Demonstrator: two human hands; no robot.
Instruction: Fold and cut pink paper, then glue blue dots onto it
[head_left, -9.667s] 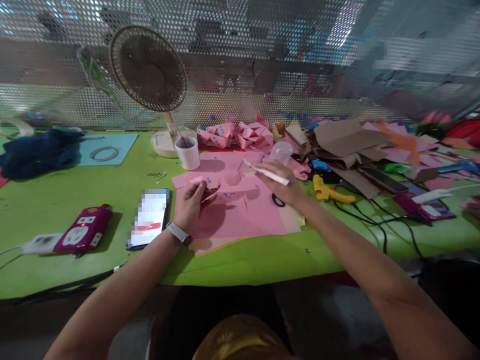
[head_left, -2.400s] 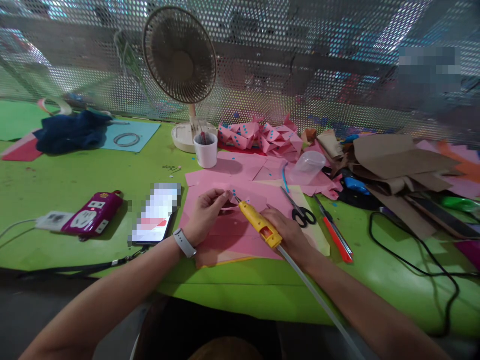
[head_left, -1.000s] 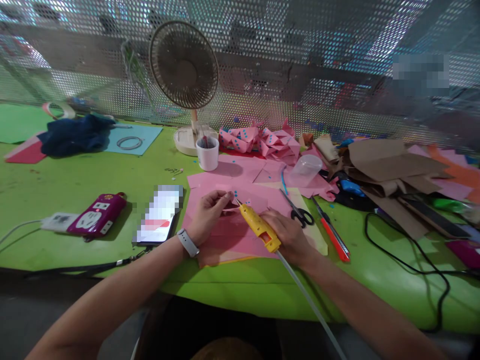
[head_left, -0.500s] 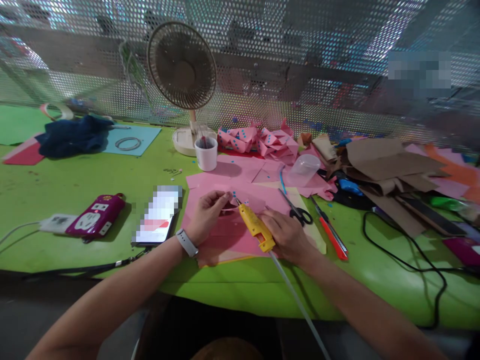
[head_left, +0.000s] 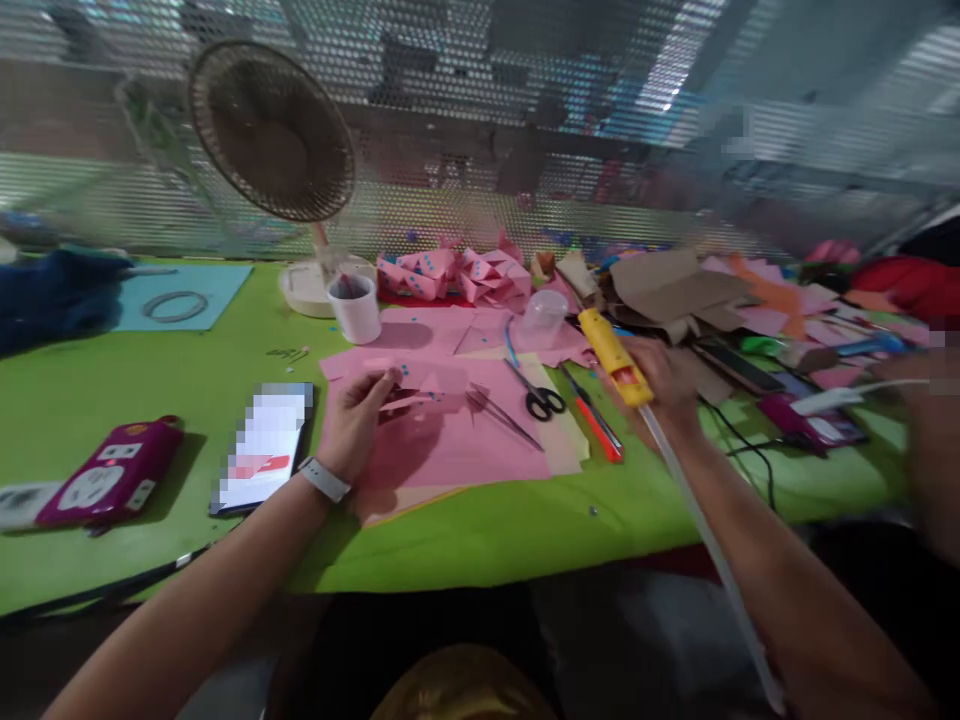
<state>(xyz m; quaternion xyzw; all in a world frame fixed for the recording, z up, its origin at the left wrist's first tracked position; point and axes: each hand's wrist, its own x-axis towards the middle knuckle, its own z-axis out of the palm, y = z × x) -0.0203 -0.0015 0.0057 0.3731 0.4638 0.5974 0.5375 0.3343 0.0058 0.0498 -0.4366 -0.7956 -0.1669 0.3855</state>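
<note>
My left hand (head_left: pixel 354 425) pinches a small folded pink paper piece (head_left: pixel 421 392) with blue dots, over the pink sheets (head_left: pixel 465 450). In my right hand (head_left: pixel 666 385) is a yellow hot glue gun (head_left: pixel 615 358), raised off to the right with its tip pointing up and away. A long whitish stick or cord runs from its rear along my forearm. Tweezers (head_left: pixel 508 422) lie on the pink sheets between my hands. Beside them are black-handled scissors (head_left: pixel 544 402) and a red utility knife (head_left: pixel 598 428), the knife just left of my right hand.
Behind the sheets stand a white cup (head_left: pixel 356 315), a clear plastic cup (head_left: pixel 544 318), a fan (head_left: pixel 274 135) and folded pink paper shapes (head_left: pixel 491 278). A phone (head_left: pixel 266 450) and purple power strip (head_left: pixel 120 475) lie left. Brown paper scraps (head_left: pixel 675 285) and another person's arm are right.
My right hand has carried the glue gun away from the paper piece, to the right and up. The tweezers now show on the sheets. The view has turned right.
</note>
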